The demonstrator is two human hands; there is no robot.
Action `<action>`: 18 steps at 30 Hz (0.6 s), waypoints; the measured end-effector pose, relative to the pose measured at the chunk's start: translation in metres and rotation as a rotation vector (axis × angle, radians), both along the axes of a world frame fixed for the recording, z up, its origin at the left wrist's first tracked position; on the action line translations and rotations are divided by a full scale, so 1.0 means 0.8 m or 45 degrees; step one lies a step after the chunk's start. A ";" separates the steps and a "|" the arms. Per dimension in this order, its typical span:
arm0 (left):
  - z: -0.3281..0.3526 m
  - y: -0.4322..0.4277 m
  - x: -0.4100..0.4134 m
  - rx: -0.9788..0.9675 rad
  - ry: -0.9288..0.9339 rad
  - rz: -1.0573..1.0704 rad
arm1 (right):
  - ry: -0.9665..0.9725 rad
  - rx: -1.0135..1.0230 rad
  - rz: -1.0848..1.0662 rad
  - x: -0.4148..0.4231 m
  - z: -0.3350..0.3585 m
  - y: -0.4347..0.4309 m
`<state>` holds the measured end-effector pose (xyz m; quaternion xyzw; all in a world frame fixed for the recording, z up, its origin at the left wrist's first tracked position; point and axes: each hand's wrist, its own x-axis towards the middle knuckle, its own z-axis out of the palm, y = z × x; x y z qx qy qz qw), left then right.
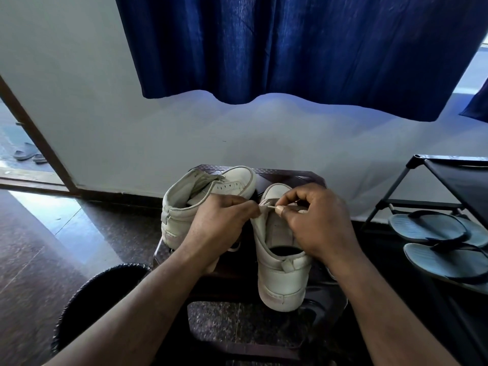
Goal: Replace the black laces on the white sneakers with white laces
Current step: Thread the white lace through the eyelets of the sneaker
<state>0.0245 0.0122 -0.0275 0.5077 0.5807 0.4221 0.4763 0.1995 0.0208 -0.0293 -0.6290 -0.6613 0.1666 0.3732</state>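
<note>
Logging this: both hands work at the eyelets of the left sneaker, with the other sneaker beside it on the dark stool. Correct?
Wrong sneaker. The head view shows the left hand and right hand, which pinches a white lace, working at the eyelets of the right sneaker; the left sneaker is the one beside it on the dark stool.

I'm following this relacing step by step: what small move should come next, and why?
Probably push the white lace tip through the eyelet. The right hand pinches the tip right against the eyelet flap of the near sneaker, and the left hand pinches that flap steady. Whether the tip has already entered the hole I cannot tell.
</note>
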 end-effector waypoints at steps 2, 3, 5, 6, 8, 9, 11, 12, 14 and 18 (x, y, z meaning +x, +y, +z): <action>-0.002 0.000 0.000 0.000 -0.019 -0.002 | -0.041 -0.026 -0.040 0.002 -0.002 0.002; -0.004 0.000 -0.001 -0.003 -0.032 0.001 | -0.062 -0.050 -0.056 0.002 -0.004 0.002; -0.007 0.002 -0.001 0.007 -0.063 0.024 | -0.111 -0.076 -0.088 0.003 -0.006 0.002; -0.008 0.003 -0.001 0.003 -0.075 0.038 | -0.123 -0.076 -0.094 0.003 -0.007 0.003; -0.010 0.004 -0.001 -0.025 -0.105 0.051 | -0.112 -0.084 -0.077 0.004 -0.008 0.005; -0.009 0.004 -0.002 -0.034 -0.119 0.047 | -0.088 -0.092 -0.057 0.004 -0.009 0.006; -0.008 0.003 -0.003 -0.046 -0.131 0.031 | -0.051 -0.100 -0.030 0.004 -0.009 0.007; -0.008 0.003 -0.003 -0.045 -0.139 0.027 | -0.048 -0.094 -0.021 0.004 -0.010 0.008; -0.010 0.003 -0.004 -0.044 -0.144 0.025 | -0.047 -0.072 0.001 0.003 -0.011 0.008; -0.012 0.004 -0.005 -0.021 -0.120 0.000 | 0.008 -0.036 0.063 0.002 -0.009 0.007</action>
